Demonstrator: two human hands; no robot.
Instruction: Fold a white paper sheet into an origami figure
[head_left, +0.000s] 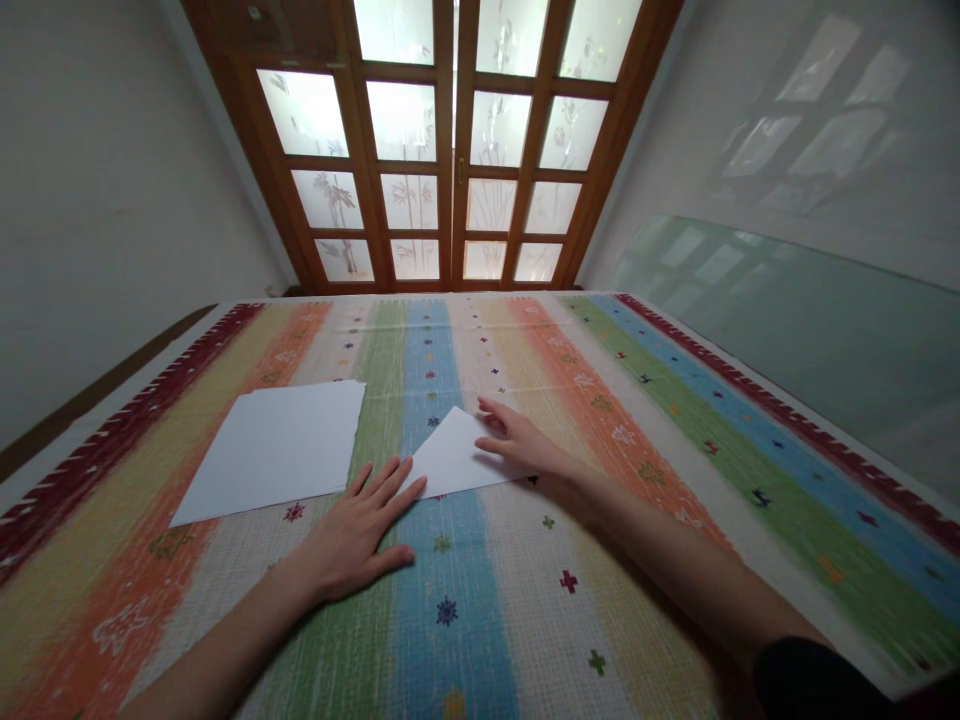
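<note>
A folded white paper (455, 455) with a pointed top lies at the middle of the patterned cloth. My left hand (367, 528) rests with fingers spread, its fingertips touching the paper's left corner. Over the paper's right part is my right hand (517, 440), palm side hidden, with its fingers apart and nothing seen between them; it covers the right corner. To the left of both hands lies a stack of white sheets (277, 450) with slightly uneven edges.
A striped, colourful cloth (592, 590) covers the table. Behind it stands a wooden door (452, 200) with frosted panes. A glass panel (795, 320) leans along the right wall, and a pale wall rises on the left.
</note>
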